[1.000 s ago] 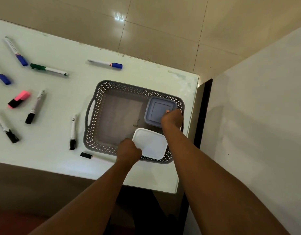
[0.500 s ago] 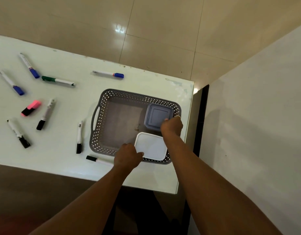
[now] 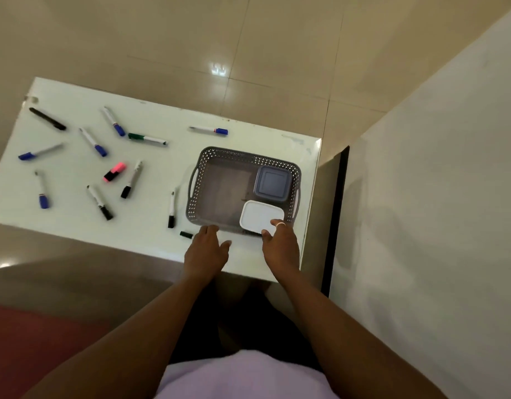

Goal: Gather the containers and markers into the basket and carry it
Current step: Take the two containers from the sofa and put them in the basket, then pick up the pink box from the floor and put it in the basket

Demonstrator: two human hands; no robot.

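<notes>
A grey perforated basket [image 3: 248, 153] sits at the right end of the white table [image 3: 75, 223]. Inside it, a grey-blue lidded container [image 3: 273, 183] lies in the far right corner and a white lidded container [image 3: 258, 216] in the near right corner. My left hand [image 3: 206, 251] hovers with relaxed fingers at the basket's near rim, hiding most of a dark-capped marker [image 3: 186, 234]. My right hand [image 3: 280, 246] is at the near right corner, its fingertips over the white container's edge. Several markers lie scattered to the left, among them a pink highlighter [image 3: 114, 171] and a black-capped marker [image 3: 171, 208].
A blue-capped marker [image 3: 209, 130] lies behind the basket and a green one [image 3: 147, 139] further left. The table's right edge is close to a white wall [image 3: 435, 197]. Tiled floor surrounds the table. A red mat [image 3: 32, 341] lies at the lower left.
Both hands have let go of the containers and drawn back to the basket's near rim. The view has pulled back, so more of the table and markers shows.
</notes>
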